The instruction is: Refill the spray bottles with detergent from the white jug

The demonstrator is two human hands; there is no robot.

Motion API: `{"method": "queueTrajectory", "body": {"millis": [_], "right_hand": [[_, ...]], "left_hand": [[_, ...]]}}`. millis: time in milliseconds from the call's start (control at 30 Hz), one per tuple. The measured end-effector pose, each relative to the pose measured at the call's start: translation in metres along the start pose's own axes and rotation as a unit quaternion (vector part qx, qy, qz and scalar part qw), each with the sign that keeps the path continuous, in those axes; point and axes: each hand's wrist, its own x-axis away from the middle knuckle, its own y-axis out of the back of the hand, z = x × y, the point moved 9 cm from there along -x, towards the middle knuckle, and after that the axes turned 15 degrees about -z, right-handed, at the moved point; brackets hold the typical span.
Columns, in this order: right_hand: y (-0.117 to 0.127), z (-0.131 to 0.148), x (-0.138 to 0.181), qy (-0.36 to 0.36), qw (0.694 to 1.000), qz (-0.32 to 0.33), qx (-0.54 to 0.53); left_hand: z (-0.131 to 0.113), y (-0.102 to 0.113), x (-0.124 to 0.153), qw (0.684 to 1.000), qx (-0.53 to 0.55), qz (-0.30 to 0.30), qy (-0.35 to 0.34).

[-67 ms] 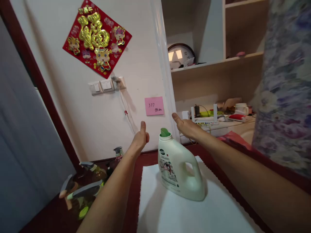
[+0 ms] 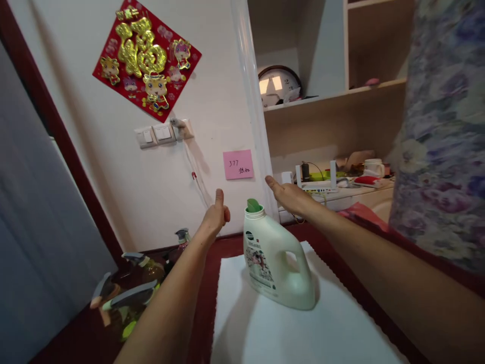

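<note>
A pale green laundry detergent jug (image 2: 278, 263) stands upright on a white sheet (image 2: 242, 331). Its mouth has no cap over it, and a green pouring spout (image 2: 253, 205) shows inside. To the left of the neck, my left hand (image 2: 215, 216) is held in the air with its thumb up, apart from the jug. My right hand (image 2: 287, 195) is raised beyond the neck on the right, thumb stretched out toward the left. Neither hand has anything visible in it. The other fingers are mostly hidden behind the hands.
Several spray bottles (image 2: 142, 265) stand at the left of the dark red tabletop (image 2: 202, 298). On the wall are a pink note (image 2: 238, 164) and a plugged-in cable (image 2: 195, 174). A white router (image 2: 317, 183) sits on the right-hand shelf, near a floral curtain (image 2: 439, 141).
The whole scene has slid slightly left and up in the picture. Both hands keep nearly the same pose beside the jug, which has not moved on the sheet.
</note>
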Motion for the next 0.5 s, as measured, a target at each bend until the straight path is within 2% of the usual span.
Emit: {"method": "queueTrajectory", "body": {"millis": [100, 200, 267, 333, 433, 500], "right_hand": [[0.027, 0.006, 0.007, 0.055, 0.997, -0.035, -0.045], [0.064, 0.009, 0.028, 0.105, 0.989, -0.06, -0.084], [0.087, 0.008, 0.048, 0.128, 0.986, -0.05, -0.098], [0.107, 0.006, 0.071, 0.139, 0.985, -0.031, -0.101], [0.126, 0.007, 0.107, 0.158, 0.982, 0.003, -0.1], [0.13, 0.017, 0.135, 0.206, 0.974, 0.026, -0.089]], "left_hand": [[-0.006, 0.007, 0.01, 0.999, 0.034, -0.008, 0.003], [-0.012, 0.02, 0.035, 0.995, 0.1, -0.024, 0.008], [-0.012, 0.032, 0.058, 0.981, 0.189, -0.041, 0.018], [-0.008, 0.038, 0.084, 0.97, 0.239, -0.027, 0.032], [0.002, 0.052, 0.122, 0.97, 0.238, -0.039, 0.036], [0.009, 0.061, 0.145, 0.973, 0.215, -0.062, 0.048]]}}
